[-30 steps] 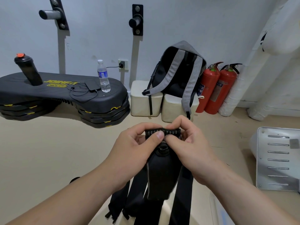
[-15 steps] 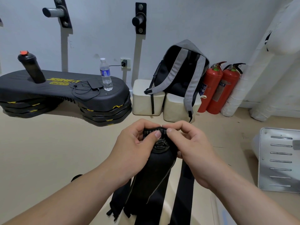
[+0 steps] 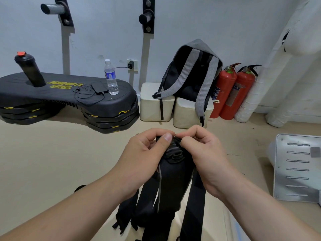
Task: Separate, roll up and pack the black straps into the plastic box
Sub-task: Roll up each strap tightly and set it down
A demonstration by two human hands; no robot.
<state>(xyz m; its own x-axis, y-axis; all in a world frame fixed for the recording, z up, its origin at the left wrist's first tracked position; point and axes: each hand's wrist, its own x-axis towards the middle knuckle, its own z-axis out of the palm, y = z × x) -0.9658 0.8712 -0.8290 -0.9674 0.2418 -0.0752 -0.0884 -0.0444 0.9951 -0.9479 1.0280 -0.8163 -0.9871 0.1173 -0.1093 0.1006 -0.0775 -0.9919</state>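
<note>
Both hands met at twelve o'clock: left hand point(image 3: 144, 153) and right hand point(image 3: 202, 150) pinched the black straps point(image 3: 173, 180), which hung toward six.

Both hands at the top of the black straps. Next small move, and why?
Probably pull the pinched layers apart at the top. The left hand and right hand each pinch the upper end of the black straps, whose tails hang together, unrolled, below; separating likely comes before rolling.

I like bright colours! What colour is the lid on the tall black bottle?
The lid is orange-red, clearest in the head view.
</note>
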